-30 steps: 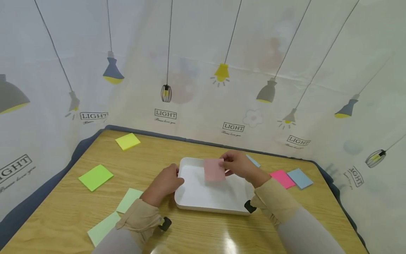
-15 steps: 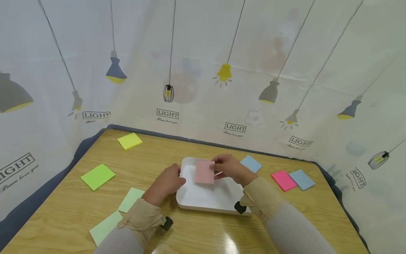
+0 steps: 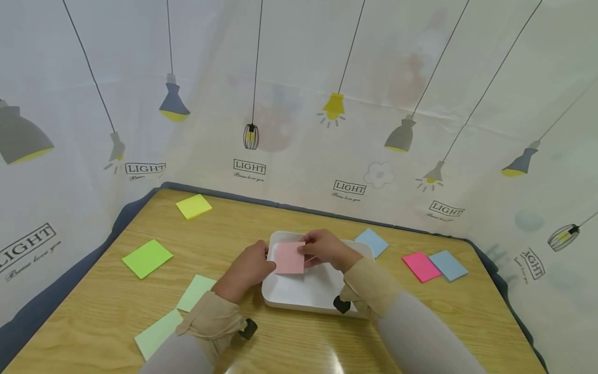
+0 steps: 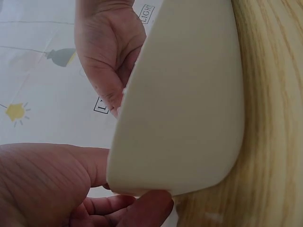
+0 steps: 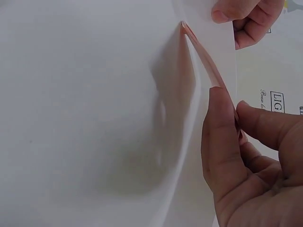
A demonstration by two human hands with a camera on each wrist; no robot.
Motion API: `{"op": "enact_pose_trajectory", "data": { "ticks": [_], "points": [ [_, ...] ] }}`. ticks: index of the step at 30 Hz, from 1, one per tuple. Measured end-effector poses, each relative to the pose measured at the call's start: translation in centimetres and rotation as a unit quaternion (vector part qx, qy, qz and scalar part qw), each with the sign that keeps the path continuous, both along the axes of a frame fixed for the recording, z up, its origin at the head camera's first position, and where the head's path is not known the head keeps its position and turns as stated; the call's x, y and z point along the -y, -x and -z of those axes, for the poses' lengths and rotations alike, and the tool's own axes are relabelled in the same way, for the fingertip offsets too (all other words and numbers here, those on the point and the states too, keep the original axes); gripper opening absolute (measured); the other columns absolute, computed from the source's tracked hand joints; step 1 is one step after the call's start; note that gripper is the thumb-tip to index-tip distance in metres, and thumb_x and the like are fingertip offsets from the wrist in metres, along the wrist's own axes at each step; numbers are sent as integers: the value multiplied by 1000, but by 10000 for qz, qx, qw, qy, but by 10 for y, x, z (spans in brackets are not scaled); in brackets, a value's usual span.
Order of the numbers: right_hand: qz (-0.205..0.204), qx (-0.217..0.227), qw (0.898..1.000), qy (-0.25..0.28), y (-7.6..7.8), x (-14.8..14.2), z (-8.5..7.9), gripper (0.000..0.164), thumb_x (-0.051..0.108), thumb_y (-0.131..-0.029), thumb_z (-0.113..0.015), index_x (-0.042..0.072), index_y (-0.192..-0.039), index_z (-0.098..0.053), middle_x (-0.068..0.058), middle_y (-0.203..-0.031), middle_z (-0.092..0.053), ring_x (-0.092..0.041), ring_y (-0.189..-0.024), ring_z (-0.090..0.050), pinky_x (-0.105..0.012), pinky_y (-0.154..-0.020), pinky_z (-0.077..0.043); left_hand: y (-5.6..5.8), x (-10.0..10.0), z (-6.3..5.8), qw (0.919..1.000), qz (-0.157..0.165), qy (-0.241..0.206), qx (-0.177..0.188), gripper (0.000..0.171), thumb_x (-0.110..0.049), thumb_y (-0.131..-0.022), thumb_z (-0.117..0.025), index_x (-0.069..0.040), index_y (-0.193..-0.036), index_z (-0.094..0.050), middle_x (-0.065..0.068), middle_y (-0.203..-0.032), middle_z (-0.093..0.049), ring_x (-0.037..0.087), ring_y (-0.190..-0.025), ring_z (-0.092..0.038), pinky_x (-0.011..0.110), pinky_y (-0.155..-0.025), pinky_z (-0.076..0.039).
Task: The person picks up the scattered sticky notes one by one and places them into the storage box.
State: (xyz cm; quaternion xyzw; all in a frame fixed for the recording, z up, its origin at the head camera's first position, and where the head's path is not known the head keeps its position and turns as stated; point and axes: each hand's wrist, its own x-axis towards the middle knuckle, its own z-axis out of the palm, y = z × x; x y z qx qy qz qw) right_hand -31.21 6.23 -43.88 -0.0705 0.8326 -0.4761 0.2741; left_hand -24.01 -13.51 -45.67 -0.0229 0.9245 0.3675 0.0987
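Observation:
A shallow white tray (image 3: 322,296) lies on the wooden table. My left hand (image 3: 249,266) grips its left wall; the left wrist view has the thumb on the rim and fingers against the outer side of the tray (image 4: 184,104). My right hand (image 3: 324,248) pinches a pink sticky note pad (image 3: 288,258) by its right edge, over the left part of the tray. From the right wrist, the pad (image 5: 208,61) appears nearly edge-on between thumb and fingers, slightly bent, with its far corner close to the tray's inner wall. Whether that corner touches the wall I cannot tell.
Right of the tray lie a blue pad (image 3: 372,242), a hot pink pad (image 3: 420,267) and another blue pad (image 3: 449,265). On the left are a yellow pad (image 3: 193,206), a bright green pad (image 3: 147,258) and pale green pads (image 3: 158,332). A printed curtain (image 3: 299,130) hangs behind the table.
My right hand has carried the pink pad leftward and a little lower over the tray. More of the blue pad behind the tray now shows. The left hand keeps its grip on the tray.

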Motion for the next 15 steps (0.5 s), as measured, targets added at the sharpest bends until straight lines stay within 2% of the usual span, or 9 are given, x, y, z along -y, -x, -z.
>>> {"op": "enact_pose_trajectory", "data": {
  "ticks": [9, 15],
  "points": [
    [32, -47, 9998, -199, 3, 13, 4, 19, 13, -84, -66, 4, -100, -62, -14, -95, -63, -22, -76, -63, -35, -66, -57, 1, -1, 1, 9999, -43, -33, 130, 33, -22, -85, -60, -4, -111, -50, 8, -97, -59, 18, -78, -53, 33, -69, -50],
    [-20, -227, 9981, -576, 6, 18, 7, 17, 15, -83, -67, 7, -98, -62, -13, -92, -65, -20, -72, -64, -34, -64, -57, 2, 0, 2, 9999, -27, -58, 152, 33, -22, -84, -60, -4, -110, -50, 7, -94, -59, 18, -77, -53, 32, -66, -49]
  ]
}}
